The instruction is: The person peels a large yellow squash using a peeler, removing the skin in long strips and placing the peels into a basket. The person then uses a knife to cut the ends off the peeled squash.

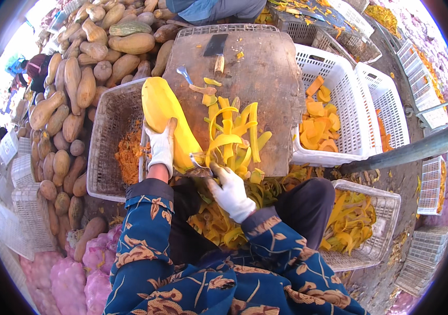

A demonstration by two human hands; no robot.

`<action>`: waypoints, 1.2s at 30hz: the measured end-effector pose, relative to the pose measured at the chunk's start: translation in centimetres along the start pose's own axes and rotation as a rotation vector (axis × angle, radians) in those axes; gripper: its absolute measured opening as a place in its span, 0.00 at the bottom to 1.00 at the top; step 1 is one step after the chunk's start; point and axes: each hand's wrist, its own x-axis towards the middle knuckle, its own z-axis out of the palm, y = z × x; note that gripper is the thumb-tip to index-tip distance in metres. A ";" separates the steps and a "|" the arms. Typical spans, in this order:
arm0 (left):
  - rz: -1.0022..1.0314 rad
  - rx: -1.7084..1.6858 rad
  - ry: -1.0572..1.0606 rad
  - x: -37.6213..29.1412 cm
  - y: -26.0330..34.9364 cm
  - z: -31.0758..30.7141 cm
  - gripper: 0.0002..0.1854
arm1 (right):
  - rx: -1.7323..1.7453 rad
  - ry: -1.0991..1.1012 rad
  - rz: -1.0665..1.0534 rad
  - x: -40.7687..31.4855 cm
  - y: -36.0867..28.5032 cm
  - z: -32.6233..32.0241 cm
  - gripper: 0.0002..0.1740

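Note:
My left hand point(160, 147), in a white glove, grips the side of a long, mostly peeled yellow squash point(170, 118). The squash slants over the left edge of a worn wooden board point(259, 82), its lower end towards me. A metal peeler point(201, 164) is in my gloved right hand point(232, 193), its head against that lower end. Curled yellow-green peelings point(228, 139) are heaped on the board just right of the squash. Farther up lie a cleaver point(216, 47) with a wooden handle and a spoon-like metal tool point(184, 74).
Left of the board stands a crate point(107, 98) with orange pulp point(129, 153). Whole tan squashes point(131, 43) are piled beyond it. A white crate point(350, 102) on the right holds cut squash chunks point(318, 126); a metal pole point(401, 147) crosses nearby. More peelings point(346, 220) fill a lower-right crate.

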 end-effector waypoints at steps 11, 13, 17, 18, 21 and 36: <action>-0.018 0.039 0.056 1.2 -1.9 -0.2 0.60 | -0.177 -0.168 -0.004 -1.1 0.3 0.0 0.24; -0.036 0.054 0.064 1.4 -2.0 -0.1 0.58 | -0.222 -0.228 0.032 -0.9 0.2 0.1 0.25; 0.003 -0.008 0.041 1.6 -2.0 -0.1 0.58 | -0.290 -0.516 0.103 -4.7 -0.9 -1.4 0.29; -0.024 -0.020 0.039 1.5 -2.0 -0.1 0.58 | -0.270 -0.559 0.171 -5.4 -0.9 -1.9 0.29; -0.063 -0.062 0.019 0.9 -1.7 -0.3 0.62 | -0.129 -0.354 0.086 -4.1 -0.5 -3.0 0.27; -0.032 -0.059 0.039 1.0 -2.5 -0.1 0.55 | -0.273 -0.368 -0.194 26.6 0.8 6.4 0.16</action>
